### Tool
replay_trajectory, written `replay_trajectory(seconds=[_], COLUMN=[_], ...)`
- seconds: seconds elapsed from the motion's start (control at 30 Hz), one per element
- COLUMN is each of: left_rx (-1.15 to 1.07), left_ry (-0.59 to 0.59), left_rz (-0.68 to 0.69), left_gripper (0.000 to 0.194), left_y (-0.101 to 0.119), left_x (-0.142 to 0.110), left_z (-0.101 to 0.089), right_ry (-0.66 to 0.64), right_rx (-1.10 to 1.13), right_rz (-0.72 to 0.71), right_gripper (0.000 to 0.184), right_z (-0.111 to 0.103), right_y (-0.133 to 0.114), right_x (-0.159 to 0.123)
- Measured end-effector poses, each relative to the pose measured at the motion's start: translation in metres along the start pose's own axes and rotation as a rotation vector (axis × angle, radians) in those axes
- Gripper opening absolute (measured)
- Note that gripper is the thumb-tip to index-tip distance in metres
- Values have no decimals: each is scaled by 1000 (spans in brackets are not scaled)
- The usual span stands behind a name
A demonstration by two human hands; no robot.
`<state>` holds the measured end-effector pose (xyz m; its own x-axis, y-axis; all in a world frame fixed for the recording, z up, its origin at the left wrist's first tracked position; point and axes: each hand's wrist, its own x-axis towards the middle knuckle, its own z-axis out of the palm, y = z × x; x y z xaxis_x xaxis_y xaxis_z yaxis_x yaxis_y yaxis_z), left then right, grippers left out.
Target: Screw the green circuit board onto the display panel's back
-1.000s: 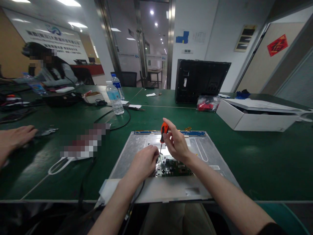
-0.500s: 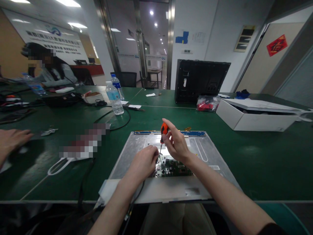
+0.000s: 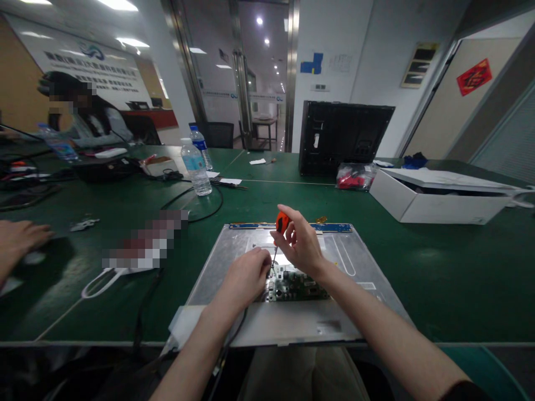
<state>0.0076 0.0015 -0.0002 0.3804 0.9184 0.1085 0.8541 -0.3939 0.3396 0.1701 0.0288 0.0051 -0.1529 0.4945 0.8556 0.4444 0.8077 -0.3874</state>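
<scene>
My right hand [image 3: 300, 240] is closed round the orange-and-black handle of a screwdriver [image 3: 283, 221]. The thin shaft slants down, its tip at the upper left corner of a green circuit board [image 3: 298, 285]. Beside that tip, my left hand [image 3: 249, 274] has its fingers curled together at the board's left edge; whether they pinch anything small is hidden. Under both hands lies a flat metal display panel [image 3: 355, 289], with the board on its back and a narrow blue strip [image 3: 338, 228] along its far edge.
Another person's hand [image 3: 20, 242] rests at the far left. Two water bottles [image 3: 196, 170] stand beyond the panel on the left, near black cables. A black monitor [image 3: 345, 139], a bag with red contents [image 3: 355, 177] and a white box [image 3: 434, 197] occupy the right side.
My right hand has shifted slightly on the screwdriver handle, its fingers turned a little and covering more of the lower handle. My left hand stays in place.
</scene>
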Motion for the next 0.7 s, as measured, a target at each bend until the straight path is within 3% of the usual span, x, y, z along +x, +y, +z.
replay_trajectory(seconds=[0.27,0.7], left_rx=[8,-3], left_ry=[-12,6], left_rz=[-1,0], left_gripper=[14,14], left_y=[1,0], left_x=[0,0], left_z=[0,0], right_ry=[-60,20], right_rx=[47,5], right_rz=[57,27], right_gripper=[48,39], right_z=[-3,-1], right_y=[1,0], right_x=[-2,-1])
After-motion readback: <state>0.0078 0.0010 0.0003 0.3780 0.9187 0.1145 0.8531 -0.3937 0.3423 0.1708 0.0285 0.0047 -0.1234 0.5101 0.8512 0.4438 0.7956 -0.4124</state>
